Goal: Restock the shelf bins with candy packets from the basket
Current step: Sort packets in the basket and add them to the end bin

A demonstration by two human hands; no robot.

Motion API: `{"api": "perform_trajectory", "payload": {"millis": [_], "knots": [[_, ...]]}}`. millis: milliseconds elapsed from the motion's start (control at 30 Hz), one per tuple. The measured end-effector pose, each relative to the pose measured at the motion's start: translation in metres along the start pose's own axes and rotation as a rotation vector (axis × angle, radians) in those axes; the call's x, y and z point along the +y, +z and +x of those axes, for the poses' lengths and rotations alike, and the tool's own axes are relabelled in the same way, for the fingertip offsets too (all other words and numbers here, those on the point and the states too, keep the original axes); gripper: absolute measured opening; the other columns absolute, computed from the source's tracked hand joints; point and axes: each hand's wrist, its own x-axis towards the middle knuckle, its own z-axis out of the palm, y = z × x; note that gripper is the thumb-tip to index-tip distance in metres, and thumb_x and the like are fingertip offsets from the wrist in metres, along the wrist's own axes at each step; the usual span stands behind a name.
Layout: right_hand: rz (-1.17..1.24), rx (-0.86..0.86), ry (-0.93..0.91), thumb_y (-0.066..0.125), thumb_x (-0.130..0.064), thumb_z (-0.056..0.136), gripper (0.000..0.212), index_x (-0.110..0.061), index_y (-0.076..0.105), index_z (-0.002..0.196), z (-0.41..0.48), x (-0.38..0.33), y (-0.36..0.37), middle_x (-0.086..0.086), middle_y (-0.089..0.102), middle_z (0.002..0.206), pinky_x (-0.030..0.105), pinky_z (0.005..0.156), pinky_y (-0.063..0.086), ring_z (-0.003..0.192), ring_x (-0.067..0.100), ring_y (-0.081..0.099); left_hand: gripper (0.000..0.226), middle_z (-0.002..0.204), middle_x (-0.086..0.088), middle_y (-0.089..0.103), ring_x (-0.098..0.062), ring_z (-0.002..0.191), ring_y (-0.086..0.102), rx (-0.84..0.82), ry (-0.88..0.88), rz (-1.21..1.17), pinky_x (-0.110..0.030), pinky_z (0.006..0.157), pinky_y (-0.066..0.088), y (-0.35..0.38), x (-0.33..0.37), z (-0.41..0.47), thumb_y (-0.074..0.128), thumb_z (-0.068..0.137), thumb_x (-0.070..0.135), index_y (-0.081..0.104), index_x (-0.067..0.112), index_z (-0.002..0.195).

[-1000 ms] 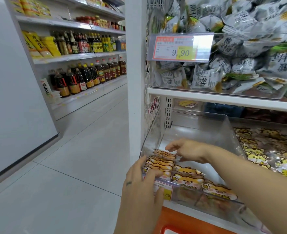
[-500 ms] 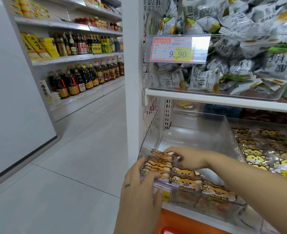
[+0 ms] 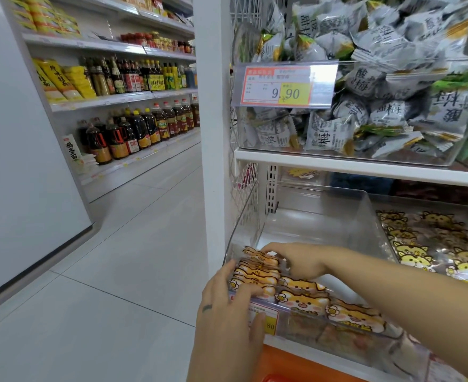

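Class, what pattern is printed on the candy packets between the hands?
Orange-and-cream cartoon animal faces on the candy packets, best seen in the head view.

Right hand (image 3: pixel 301 261) dropped — seemingly onto packets (image 3: pixel 257 271)

Upper shelf (image 3: pixel 365 168) holds packet-filled bin (image 3: pixel 255 133); lower shelf (image 3: pixel 310 354) holds left bin (image 3: pixel 337 216) beside right bin (image 3: pixel 434 208).
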Motion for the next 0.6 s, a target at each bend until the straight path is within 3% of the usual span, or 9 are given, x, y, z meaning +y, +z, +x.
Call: {"api": "perform_trajectory", "payload": {"millis": [67, 200, 267, 333, 433, 500, 533, 600], "knots": [[0.083, 0.003, -0.012, 0.052, -0.007, 0.093, 0.071, -0.034, 0.025, 0.153, -0.001, 0.001, -0.002, -0.003, 0.060, 0.125, 0.023, 0.081, 0.046, 0.113, 0.016, 0.054, 0.031, 0.160, 0.021, -0.008, -0.007, 0.149, 0.002, 0.009, -0.003, -0.003, -0.022, 0.119, 0.018, 0.000, 0.000, 0.000, 0.052, 0.097, 0.046, 0.046, 0.051, 0.126], [0.251, -0.024, -0.048, 0.057, -0.004, 0.090, 0.052, -0.030, 0.051, 0.135, -0.003, 0.004, -0.002, -0.006, 0.063, 0.124, 0.035, 0.099, 0.051, 0.117, 0.016, 0.058, 0.028, 0.159, 0.023, -0.008, -0.006, 0.148, 0.002, 0.018, -0.005, -0.027, -0.021, 0.118, 0.019, 0.001, 0.002, -0.001, 0.052, 0.097, 0.047, 0.046, 0.051, 0.125], [0.355, -0.062, -0.046, 0.055, 0.003, 0.089, 0.043, -0.029, 0.058, 0.117, -0.009, 0.004, -0.004, -0.010, 0.065, 0.109, 0.030, 0.085, 0.053, 0.100, 0.012, 0.060, 0.028, 0.159, 0.024, -0.008, -0.005, 0.147, 0.002, 0.010, -0.008, -0.020, -0.021, 0.118, 0.019, 0.001, 0.002, 0.000, 0.051, 0.097, 0.048, 0.046, 0.051, 0.124], [0.438, -0.079, -0.041, 0.053, 0.005, 0.090, 0.037, -0.029, 0.058, 0.105, -0.012, 0.004, -0.004, -0.008, 0.063, 0.099, 0.028, 0.072, 0.045, 0.089, 0.013, 0.054, 0.027, 0.159, 0.024, -0.006, -0.005, 0.147, 0.003, 0.010, 0.003, -0.026, -0.022, 0.118, 0.020, 0.003, 0.000, -0.001, 0.053, 0.096, 0.047, 0.048, 0.050, 0.123], [0.478, -0.082, -0.052, 0.055, 0.002, 0.092, 0.035, -0.031, 0.057, 0.105, -0.011, 0.004, 0.000, -0.010, 0.063, 0.102, 0.030, 0.081, 0.045, 0.094, 0.012, 0.055, 0.026, 0.160, 0.022, 0.000, -0.008, 0.148, 0.008, 0.050, 0.005, -0.063, -0.024, 0.117, 0.023, 0.009, -0.002, 0.000, 0.058, 0.094, 0.043, 0.052, 0.048, 0.119], [0.511, -0.087, -0.070, 0.056, 0.000, 0.095, 0.036, -0.034, 0.053, 0.106, -0.013, -0.001, 0.001, -0.016, 0.061, 0.100, 0.016, 0.084, 0.048, 0.090, -0.006, 0.060, 0.029, 0.160, 0.016, 0.016, -0.016, 0.146, 0.024, 0.105, 0.045, -0.044, -0.032, 0.112, 0.036, 0.015, -0.005, 0.000, 0.069, 0.086, 0.038, 0.057, 0.048, 0.111], [0.529, -0.088, -0.068, 0.055, 0.002, 0.096, 0.036, -0.033, 0.051, 0.105, -0.012, 0.000, 0.003, -0.019, 0.059, 0.098, 0.007, 0.078, 0.047, 0.083, -0.015, 0.060, 0.033, 0.157, 0.011, 0.030, -0.022, 0.141, 0.037, 0.139, 0.064, -0.064, -0.037, 0.104, 0.044, 0.018, -0.008, 0.001, 0.076, 0.078, 0.035, 0.060, 0.048, 0.104], [0.595, -0.091, -0.052, 0.054, 0.008, 0.094, 0.039, -0.028, 0.051, 0.110, -0.013, 0.001, 0.006, -0.015, 0.061, 0.103, 0.007, 0.078, 0.050, 0.088, -0.015, 0.060, 0.034, 0.153, 0.007, 0.039, -0.026, 0.136, 0.044, 0.168, 0.073, -0.111, -0.042, 0.099, 0.048, 0.019, -0.010, 0.001, 0.077, 0.071, 0.031, 0.064, 0.046, 0.099]]}}
